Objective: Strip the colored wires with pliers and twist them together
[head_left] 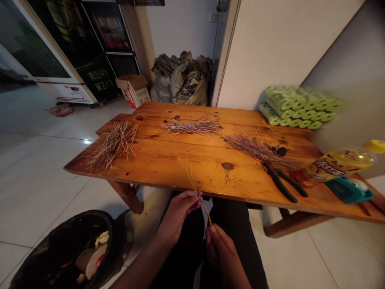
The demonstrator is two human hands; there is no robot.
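Observation:
A thin yellow bundle of wires (190,173) runs between my two hands near the table's front edge, its loose ends fanning out upward. My left hand (185,204) pinches it partway along with thumb and fingertips. Lower down, over my lap, my right hand (221,243) is closed around its bottom end. A few short wire pieces (227,176) lie on the wood just beyond. Piles of coloured wire rest on the table: one at the left (116,145), one at the middle back (192,126) and one at the right (254,149).
The wooden table (168,168) holds dark-handled pliers (282,182), keys (279,151), a drink bottle (333,164) on its side, a teal object (349,189) and green-wrapped rolls (297,106). A lined bin (102,224) stands at lower left. Sacks (183,80) and a carton (136,92) sit behind.

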